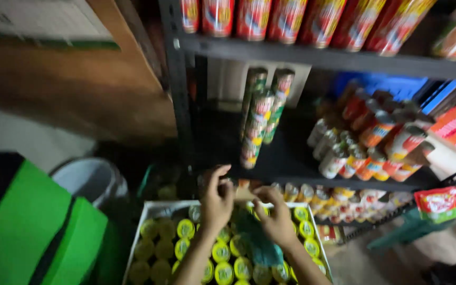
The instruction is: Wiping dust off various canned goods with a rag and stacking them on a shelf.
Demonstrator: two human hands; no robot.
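Observation:
My left hand (pixel 217 202) and my right hand (pixel 276 216) are close together above a white tray (pixel 149 215) packed with several yellow-lidded cans (pixel 221 251). The fingers of both hands are curled around something small between them at the tray's far edge; blur hides what it is. A dark green cloth or wrap (pixel 257 240) lies across the cans under my right forearm. On the shelf just beyond my hands stand stacks of green-and-red cans (pixel 260 113).
A black metal shelving unit (pixel 179 95) holds red cans (pixel 286 18) on top, orange-labelled cans (pixel 368 142) on the right and more cans below. A green bag (pixel 27 232) and a white bucket (pixel 92 182) sit at left. A red packet (pixel 438 203) hangs at right.

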